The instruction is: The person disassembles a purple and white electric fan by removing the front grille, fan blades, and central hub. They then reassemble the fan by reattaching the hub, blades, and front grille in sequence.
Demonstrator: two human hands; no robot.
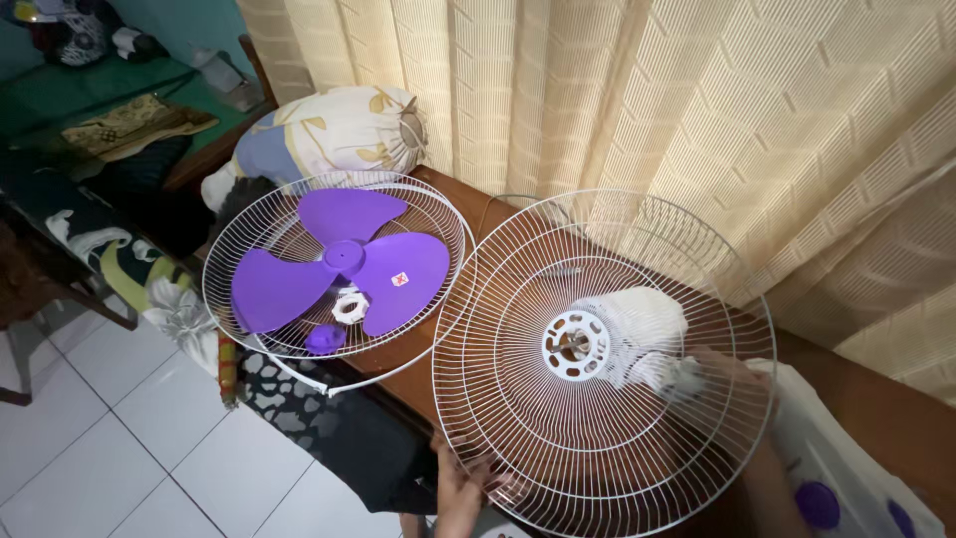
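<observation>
In the head view, the left hand (460, 490) gripped the lower rim of a white wire fan guard (518, 399), fingers curled over the outer ring near the bottom edge of the picture. The guard stood tilted on the wooden surface (876, 399), mounted round the white motor housing (637, 334), with the round white hub plate (575, 345) at its centre. The right hand (722, 367) reached in behind the wires beside the motor housing (blurred through the mesh, so whether it was clenched or loose could not be told).

To the left lay a second white wire guard (239, 249), resting face up at the surface's edge and just touching the first guard's rim. Inside it sat the purple three-bladed fan blade (344, 264), a small white ring nut (350, 307) and a purple cap (325, 339). Behind it was a flowered pillow (329, 134), and a cream curtain (647, 100) hung along the back. White floor tiles (119, 448) showed below.
</observation>
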